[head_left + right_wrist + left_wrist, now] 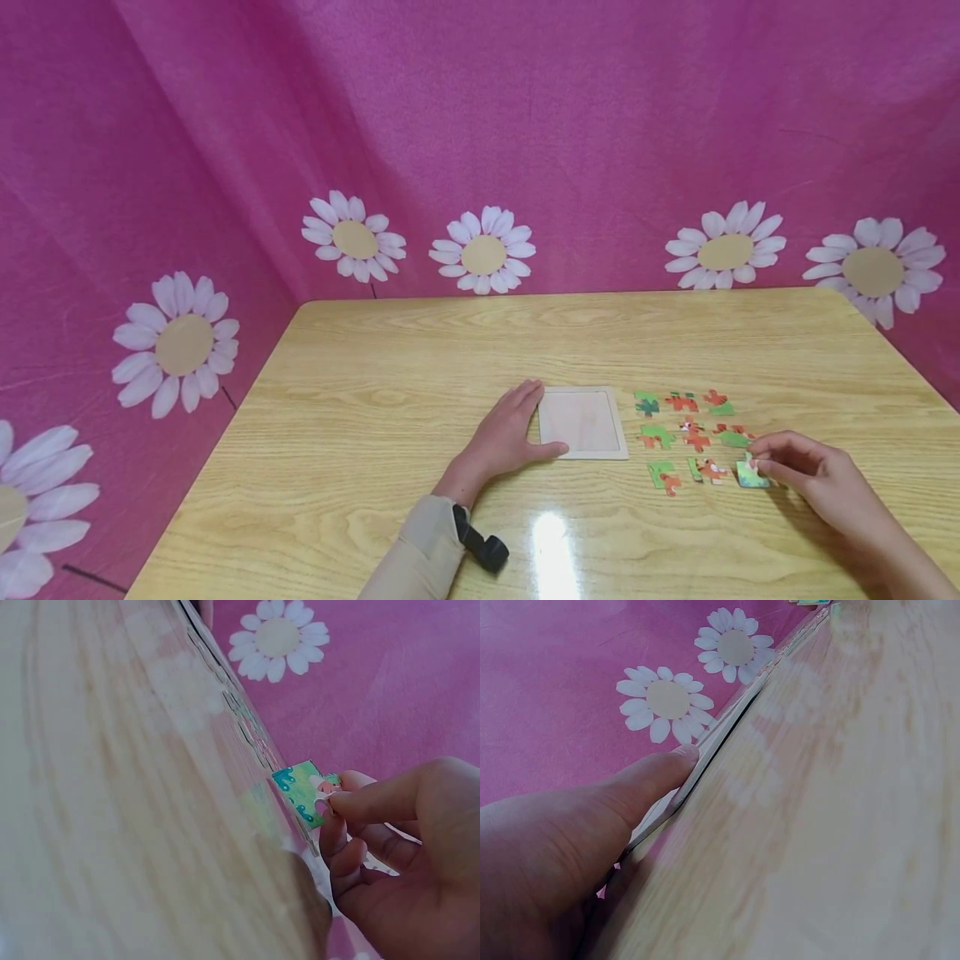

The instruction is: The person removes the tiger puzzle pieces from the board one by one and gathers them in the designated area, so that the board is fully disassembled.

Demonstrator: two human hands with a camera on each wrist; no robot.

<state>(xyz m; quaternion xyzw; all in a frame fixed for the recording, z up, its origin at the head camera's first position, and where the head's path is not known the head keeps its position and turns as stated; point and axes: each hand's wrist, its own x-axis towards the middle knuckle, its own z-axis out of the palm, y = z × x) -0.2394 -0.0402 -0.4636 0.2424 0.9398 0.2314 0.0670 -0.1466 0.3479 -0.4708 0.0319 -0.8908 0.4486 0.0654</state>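
Note:
A square wooden puzzle tray [620, 425] with a pale, bare inside lies flat on the table. My left hand [504, 431] holds its left side, thumb on the near rim and fingers at the far left corner; the thumb shows on the rim in the left wrist view. My right hand [825, 479] pinches a green and blue jigsaw piece [301, 791] between thumb and index finger, tilted up at the table surface. Several other jigsaw pieces [693, 435], green and orange, lie in rough rows between the tray and my right hand.
A light wood-grain table [360, 400] carries everything, with a bright glare near its front. Behind and to the left hangs a magenta cloth [525, 100] printed with large white daisies. A black strap [480, 542] is on the left wrist over a beige sleeve [420, 546].

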